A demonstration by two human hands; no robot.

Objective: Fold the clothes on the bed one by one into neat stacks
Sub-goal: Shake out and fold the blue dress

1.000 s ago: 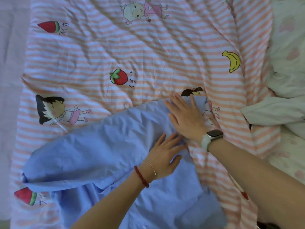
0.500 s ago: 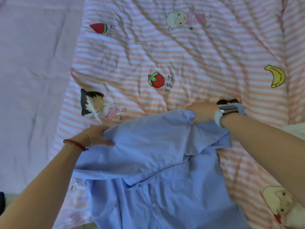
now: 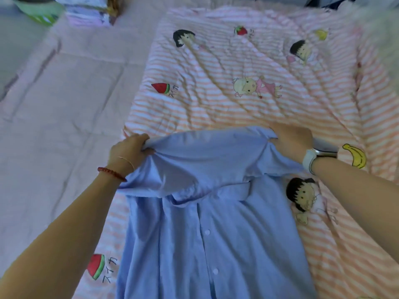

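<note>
Since half a second ago the left hand (image 3: 129, 151) has moved up to the shirt's far left corner and bunched the cloth there, and the shirt (image 3: 207, 223) now lies squarer, its buttoned front running toward the viewer.

The bed (image 3: 54, 100) carries a pale pink sheet out to the left of the left fingers. The quilt (image 3: 248, 108), striped pink and white with cartoon children and fruit printed on it, spreads beyond and to the right of both hands. The shirt, light blue, lies on the quilt between and below the hands, with its upper part folded down in a wide band across the chest and its white buttons in a line down the middle.

The left fingers (image 3: 145, 140) are curled and pinch the band's left end, which is gathered into creases under them. The right hand (image 3: 293, 140) grips the band's right end; its fingers are bent into the cloth and mostly hidden, so their exact lie cannot be told.

A watch (image 3: 311, 157) with a white strap sits on the right wrist. A red bead bracelet (image 3: 112, 173) and a thin bangle (image 3: 126, 161) sit on the left wrist. A banana print (image 3: 356, 155) lies just right of the watch.
</note>
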